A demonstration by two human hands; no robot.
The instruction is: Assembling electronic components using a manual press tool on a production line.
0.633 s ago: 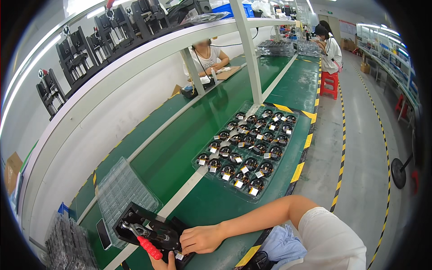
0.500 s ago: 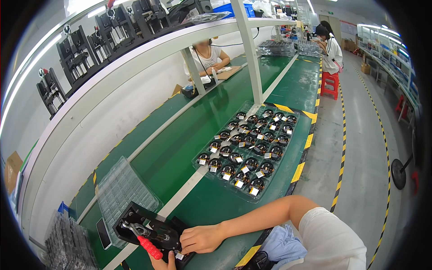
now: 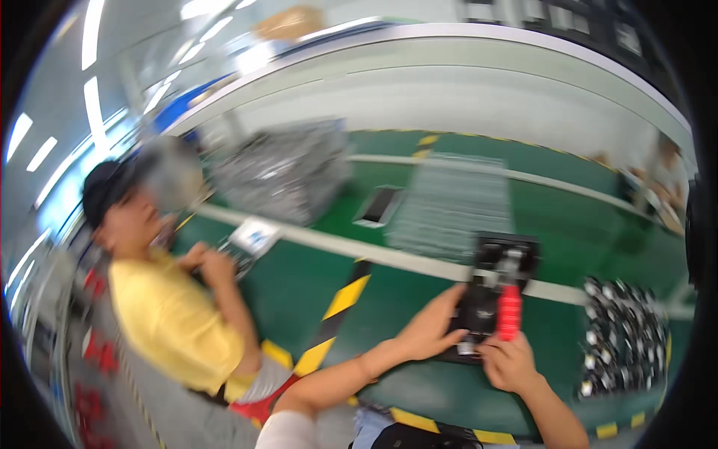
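Note:
A black toggle-clamp fixture (image 3: pixel 479 303) with a red handle (image 3: pixel 509 313) stands on the green bench in front of me. My left hand (image 3: pixel 430 329) lies against the fixture's left side, fingers stretched along it and thumb apart, near a small white-labelled piece (image 3: pixel 466 347) at its near end. Just below the red handle, my right hand (image 3: pixel 511 364) has its fingers curled in at the fixture's near right corner. What they pinch is blurred and partly hidden.
To the right sits a tray of round black parts with white labels (image 3: pixel 622 340). Behind the fixture are stacked clear plastic trays (image 3: pixel 452 206), a phone (image 3: pixel 380 206) and a grey plastic-wrapped pile (image 3: pixel 288 168). A co-worker in yellow (image 3: pixel 176 322) works at the left.
My view has swung left, bringing the yellow-shirted co-worker in and shifting the parts tray to the right edge. Both hands are still at the fixture. Motion blurs the picture.

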